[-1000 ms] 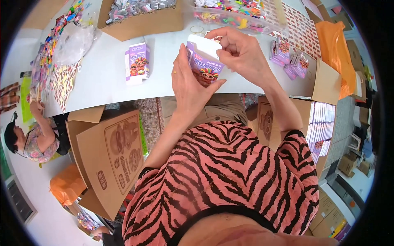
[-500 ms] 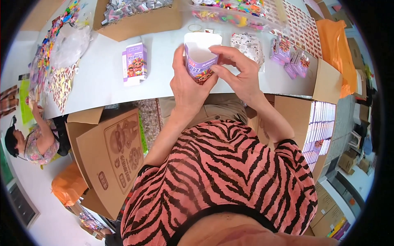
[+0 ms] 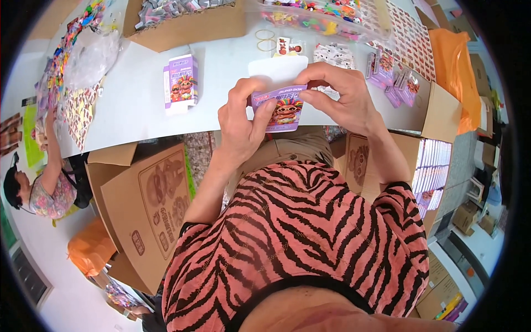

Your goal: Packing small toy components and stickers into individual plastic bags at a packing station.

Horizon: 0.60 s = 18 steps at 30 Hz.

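Note:
A small purple carton [image 3: 286, 115] with a cartoon figure on its front is held upright at the table's near edge. Its white top flap [image 3: 276, 67] stands raised behind the printed panel. My left hand [image 3: 241, 117] grips the left side, thumb pressed on the front, other fingers behind. At the upper right corner, the thumb and forefinger of my right hand [image 3: 345, 98] pinch the carton's edge. What the carton holds inside is hidden. A second purple carton [image 3: 181, 82] lies on the table to the left.
Beyond my hands are small picture cards [image 3: 289, 46], rubber bands [image 3: 265, 40] and white packets [image 3: 333, 55]. Packed purple boxes [image 3: 406, 86] sit right. A cardboard box [image 3: 188, 30] and a clear tray [image 3: 315, 22] stand behind. Another person [image 3: 47, 188] works at far left.
The carton has tipped so its printed front faces me and its inside no longer shows. Both hands moved slightly down with it. Picture cards behind are now uncovered.

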### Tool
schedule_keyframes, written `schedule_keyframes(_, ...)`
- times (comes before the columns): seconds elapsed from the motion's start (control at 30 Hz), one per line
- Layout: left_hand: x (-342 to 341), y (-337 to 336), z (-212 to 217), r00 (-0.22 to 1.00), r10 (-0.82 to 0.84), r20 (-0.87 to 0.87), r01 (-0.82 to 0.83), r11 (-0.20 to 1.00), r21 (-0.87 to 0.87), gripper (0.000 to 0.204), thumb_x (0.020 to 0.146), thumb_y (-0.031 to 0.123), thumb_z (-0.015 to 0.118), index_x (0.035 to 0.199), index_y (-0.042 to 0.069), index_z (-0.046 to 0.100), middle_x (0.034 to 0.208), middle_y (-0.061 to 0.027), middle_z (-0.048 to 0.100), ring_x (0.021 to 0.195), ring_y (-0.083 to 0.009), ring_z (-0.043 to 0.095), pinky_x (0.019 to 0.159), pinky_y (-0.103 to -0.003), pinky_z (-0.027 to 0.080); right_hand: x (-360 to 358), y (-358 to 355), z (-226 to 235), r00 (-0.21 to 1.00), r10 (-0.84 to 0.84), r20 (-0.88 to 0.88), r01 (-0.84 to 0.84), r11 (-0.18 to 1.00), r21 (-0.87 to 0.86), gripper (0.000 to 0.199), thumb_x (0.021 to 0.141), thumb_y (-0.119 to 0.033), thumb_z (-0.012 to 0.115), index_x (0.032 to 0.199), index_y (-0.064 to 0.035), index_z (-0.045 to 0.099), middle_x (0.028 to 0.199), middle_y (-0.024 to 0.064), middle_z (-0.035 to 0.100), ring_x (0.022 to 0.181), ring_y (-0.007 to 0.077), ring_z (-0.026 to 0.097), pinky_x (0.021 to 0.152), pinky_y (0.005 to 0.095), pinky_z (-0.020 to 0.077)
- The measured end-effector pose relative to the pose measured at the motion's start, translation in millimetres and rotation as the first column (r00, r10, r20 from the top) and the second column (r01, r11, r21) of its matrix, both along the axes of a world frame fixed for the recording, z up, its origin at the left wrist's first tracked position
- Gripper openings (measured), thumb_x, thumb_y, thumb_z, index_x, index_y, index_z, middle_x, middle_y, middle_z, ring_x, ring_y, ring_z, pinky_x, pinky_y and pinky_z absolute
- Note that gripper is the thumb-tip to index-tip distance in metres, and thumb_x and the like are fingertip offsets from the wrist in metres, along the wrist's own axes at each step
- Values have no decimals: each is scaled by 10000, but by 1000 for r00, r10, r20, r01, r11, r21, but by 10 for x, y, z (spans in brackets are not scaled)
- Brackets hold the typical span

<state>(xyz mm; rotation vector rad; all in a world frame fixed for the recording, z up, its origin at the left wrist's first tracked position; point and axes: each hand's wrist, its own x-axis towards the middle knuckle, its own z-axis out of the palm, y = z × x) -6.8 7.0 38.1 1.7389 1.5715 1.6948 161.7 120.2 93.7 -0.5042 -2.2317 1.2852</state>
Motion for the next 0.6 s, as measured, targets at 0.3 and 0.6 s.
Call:
schedule_keyframes(0.3,28,-85,-25,995,-22,97,32,994,-104,387,824,76,672,1135,-5,457,1058,-159,567,809,-228,627,666,-308,514,10,-67,26,999,19,38,-19,1000,-8,131,825,-12,643,949,15,611,902,68,647,815,136,630,763,271,508)
schedule_keyframes(0.6,301,90,-59,922,339,-186,-349,937,-20,996,560,86,825,1355,-59,242,1269,-254,416,1102,-400,482,850,-429,474,-133,-284,-181,988,-127,-85,118,988,-102,188,815,-7,651,999,4,615,951,69,639,873,137,623,795,276,512)
